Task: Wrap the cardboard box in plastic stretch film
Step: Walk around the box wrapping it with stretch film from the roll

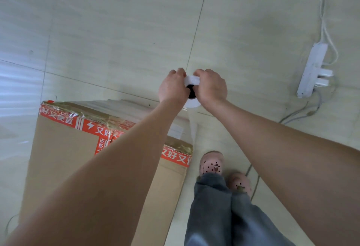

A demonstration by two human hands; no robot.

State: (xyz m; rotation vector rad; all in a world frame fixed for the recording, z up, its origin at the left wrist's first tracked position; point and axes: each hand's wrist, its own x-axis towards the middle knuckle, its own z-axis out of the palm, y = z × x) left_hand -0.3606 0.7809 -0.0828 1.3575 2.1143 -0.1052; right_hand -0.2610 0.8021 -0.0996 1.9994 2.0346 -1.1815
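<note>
A tall cardboard box with red printed tape along its top edges stands on the floor at the lower left. Clear film lies stretched over its far top edge and runs to a white stretch film roll held upright beyond the box's right corner. My left hand grips the roll's top from the left. My right hand grips it from the right. The roll's dark core hole shows between the hands; its lower part is mostly hidden.
A white power strip with plugs and trailing cables lies on the tiled floor at the right. My feet in pink perforated clogs stand just right of the box. Another thin cable runs behind the feet.
</note>
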